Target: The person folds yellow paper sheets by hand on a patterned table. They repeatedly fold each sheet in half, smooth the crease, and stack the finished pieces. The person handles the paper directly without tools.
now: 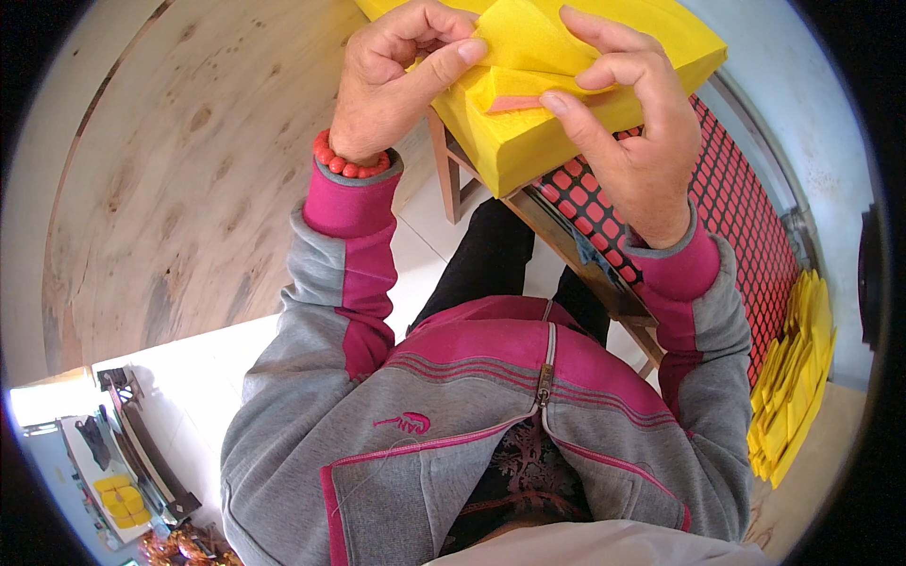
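Note:
My left hand (401, 80) pinches the upper flap of a yellow folded sheet (528, 42) between thumb and fingers. The sheet is thin and soft; whether paper or cloth I cannot tell. A pink strip (517, 102) shows along its near fold. From the other side, the thumb and index finger of my right hand (642, 123) grip the sheet's right part, the thumb by the pink strip. The other right fingers are lifted and bent. Beneath lies a thick, block-like yellow bundle (538, 151), which the hands and sheet partly cover.
A wooden board (198, 189) fills the left. A red-and-black patterned surface (736, 198) lies right of the bundle, with several yellow folded pieces (793, 377) at its near end. A wooden stool-like frame (557, 236) stands beneath. Lower left, a white table (85, 462) carries yellow items.

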`<state>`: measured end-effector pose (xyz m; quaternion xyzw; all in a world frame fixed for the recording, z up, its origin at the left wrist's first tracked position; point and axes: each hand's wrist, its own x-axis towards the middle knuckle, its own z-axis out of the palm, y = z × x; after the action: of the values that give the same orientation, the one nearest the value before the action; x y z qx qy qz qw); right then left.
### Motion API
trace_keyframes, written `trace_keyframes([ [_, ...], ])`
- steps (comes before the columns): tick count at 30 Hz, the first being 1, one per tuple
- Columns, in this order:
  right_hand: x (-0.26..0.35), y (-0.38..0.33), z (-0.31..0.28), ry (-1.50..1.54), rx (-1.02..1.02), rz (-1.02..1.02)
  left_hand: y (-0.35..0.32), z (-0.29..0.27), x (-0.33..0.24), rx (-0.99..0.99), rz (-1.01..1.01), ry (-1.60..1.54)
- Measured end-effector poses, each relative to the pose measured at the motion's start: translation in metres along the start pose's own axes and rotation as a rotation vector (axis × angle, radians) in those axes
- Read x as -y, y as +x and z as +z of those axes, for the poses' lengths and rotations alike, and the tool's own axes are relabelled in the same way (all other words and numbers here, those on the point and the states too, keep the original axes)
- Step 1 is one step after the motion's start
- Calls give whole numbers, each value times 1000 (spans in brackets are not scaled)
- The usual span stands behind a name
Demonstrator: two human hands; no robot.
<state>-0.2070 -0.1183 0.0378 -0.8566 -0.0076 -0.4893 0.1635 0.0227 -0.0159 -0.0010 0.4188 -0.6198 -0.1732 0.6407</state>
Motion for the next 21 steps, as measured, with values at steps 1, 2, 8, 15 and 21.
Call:
trace_keyframes([
  [1,0,1,-1,-15,-9,2,0,2,1,-28,4,10],
  [2,0,1,-1,-26,-8,-10,0,5,1,-57,8,21],
  [8,-9,6,1,-22,67,-133,-1,15,5,-130,107,32],
  [15,-9,1,6,83,43,-49,0,-6,0,192,144,-40],
  [21,-9,-2,5,46,79,-11,-3,-8,1,200,113,58],
])
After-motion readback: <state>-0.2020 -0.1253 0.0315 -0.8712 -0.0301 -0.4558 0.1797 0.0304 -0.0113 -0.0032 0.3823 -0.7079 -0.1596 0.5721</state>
